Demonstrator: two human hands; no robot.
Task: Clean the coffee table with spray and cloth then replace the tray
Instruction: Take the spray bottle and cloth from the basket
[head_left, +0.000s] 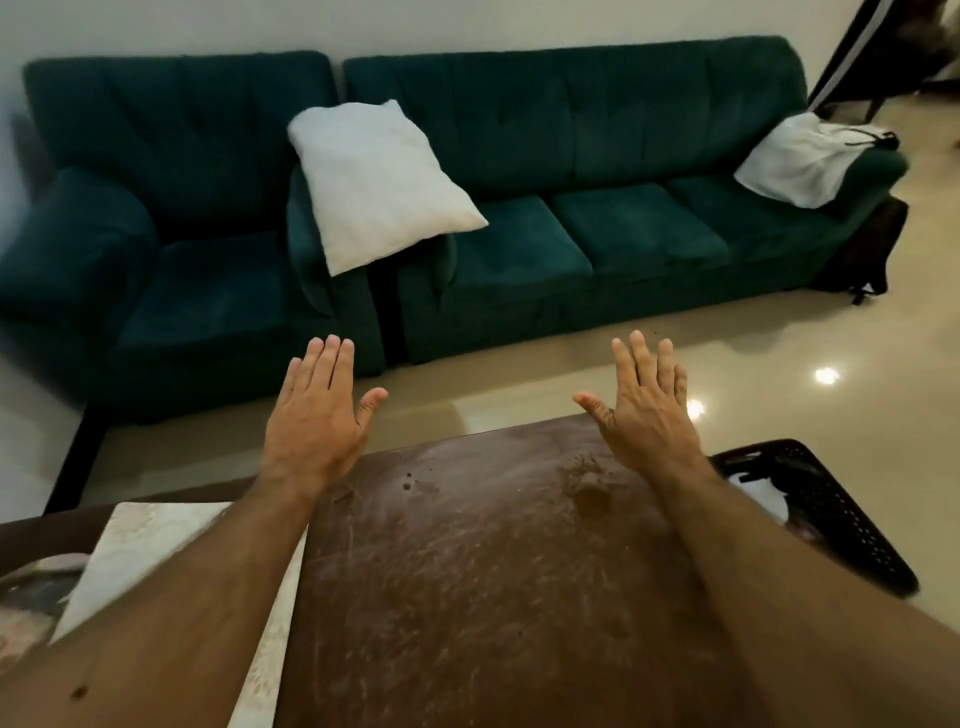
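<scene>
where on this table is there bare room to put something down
Free: the brown top between the forearms, from the pale tray on the left to the right edge by the black basket. Messy: a brown spill near the right hand, droplets near the left hand.

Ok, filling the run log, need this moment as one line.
left hand: open, empty | right hand: open, empty | coffee table: stained, unwiped | spray, cloth: unseen

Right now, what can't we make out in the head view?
- Black basket: contents unclear; right forearm and table edge cover its near side.
- Pale tray: left forearm crosses it, near end hidden.
- Spray and cloth: none identifiable.
- Coffee table: near part cut by frame bottom.
</scene>
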